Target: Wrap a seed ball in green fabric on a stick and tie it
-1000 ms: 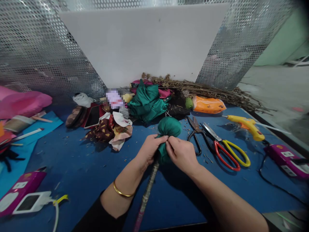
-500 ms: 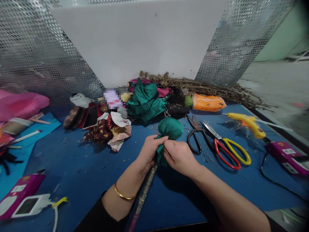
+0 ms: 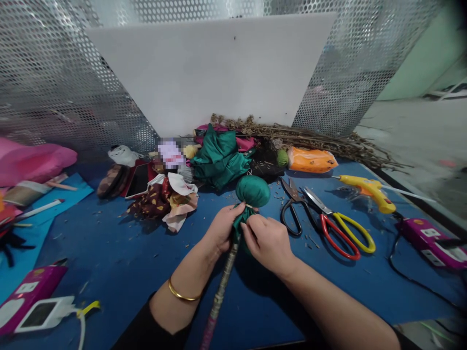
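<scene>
A ball wrapped in shiny green cloth (image 3: 253,190) tops a stick (image 3: 223,284) that slants down towards me. Below the ball the cloth is gathered, and a thin pale band shows at its neck. My left hand (image 3: 223,226) is closed round the gathered neck, thumb just under the ball. On the other side, my right hand (image 3: 268,240) pinches the loose green folds beneath the band. Part of the folds is hidden behind my fingers. Black-handled scissors (image 3: 292,209) lie to the right, beside scissors with red and yellow handles (image 3: 337,226).
Behind my hands sits a pile of green cloth (image 3: 221,160), with dry twigs (image 3: 302,131) and an orange packet (image 3: 312,160) alongside. A patterned cloth scrap (image 3: 153,201) lies left. At right are a yellow glue gun (image 3: 368,189) and a purple power strip (image 3: 430,240) with a cable.
The right hand has shifted slightly down from the ball's neck, and the pale band there now shows. The left hand still grips the neck. The view has tilted a little.
</scene>
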Tool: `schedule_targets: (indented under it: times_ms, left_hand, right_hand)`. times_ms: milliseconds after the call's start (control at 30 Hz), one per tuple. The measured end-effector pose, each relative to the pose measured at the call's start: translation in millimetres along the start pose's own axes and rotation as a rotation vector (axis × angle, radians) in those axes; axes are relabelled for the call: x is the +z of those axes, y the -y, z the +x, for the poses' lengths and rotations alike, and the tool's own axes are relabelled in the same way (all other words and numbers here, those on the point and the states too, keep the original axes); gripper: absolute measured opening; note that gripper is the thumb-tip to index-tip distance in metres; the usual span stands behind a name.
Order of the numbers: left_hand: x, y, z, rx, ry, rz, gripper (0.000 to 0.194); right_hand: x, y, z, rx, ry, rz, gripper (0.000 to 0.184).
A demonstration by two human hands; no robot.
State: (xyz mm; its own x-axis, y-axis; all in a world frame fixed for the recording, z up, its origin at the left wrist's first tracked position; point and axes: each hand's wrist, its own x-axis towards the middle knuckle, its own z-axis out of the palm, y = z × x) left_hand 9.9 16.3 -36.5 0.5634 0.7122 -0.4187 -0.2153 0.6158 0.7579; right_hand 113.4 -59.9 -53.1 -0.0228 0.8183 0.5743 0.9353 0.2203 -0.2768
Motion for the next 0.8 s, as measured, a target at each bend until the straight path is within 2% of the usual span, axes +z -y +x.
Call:
schedule_targets:
  times_ms: [100,200,267,333,400,467,533,600,800]
  left_hand:
    - [-0.3,0,-1,-0.040,0.012,-0.041,0.028]
    - [1.7,-1,-2,-0.095,-0.016,-0.041,0.024]
    - [3.8,-1,-4,-0.074,-0.057,0.011,0.019]
    - [5.9,-1,-4,-0.039,-0.078,0.063,0.016]
    - [7.5,0,-4,-0.040,-0.082,0.089,0.015]
    - [9.1,2,-4,-0.046,-0.097,0.107,0.013]
    - [11.1,5,-4,-0.056,-0.110,0.125,0.011]
    - [13.5,9,-4,-0.060,-0.110,0.145,0.012]
    - [18.7,15,-7,0.022,-0.113,0.173,0.013]
  right_hand:
    - [-5,-1,1,-0.013,-0.006,0.089,0.029]
    - [-9,-4,3,0.075,-0.051,0.204,0.026]
    - [-10,-9,6,0.208,-0.162,0.284,0.017]
    - [-9,-16,9,0.347,-0.327,0.332,0.011]
    - [-6,-24,13,0.443,-0.421,0.389,0.025]
    - [-2,-30,16,0.490,-0.376,0.499,0.041]
    - [2,-34,18,0.500,-0.272,0.584,0.054]
    - [5,-36,18,0.479,-0.201,0.570,0.062]
    - [11,-35,15,0.413,-0.195,0.472,0.058]
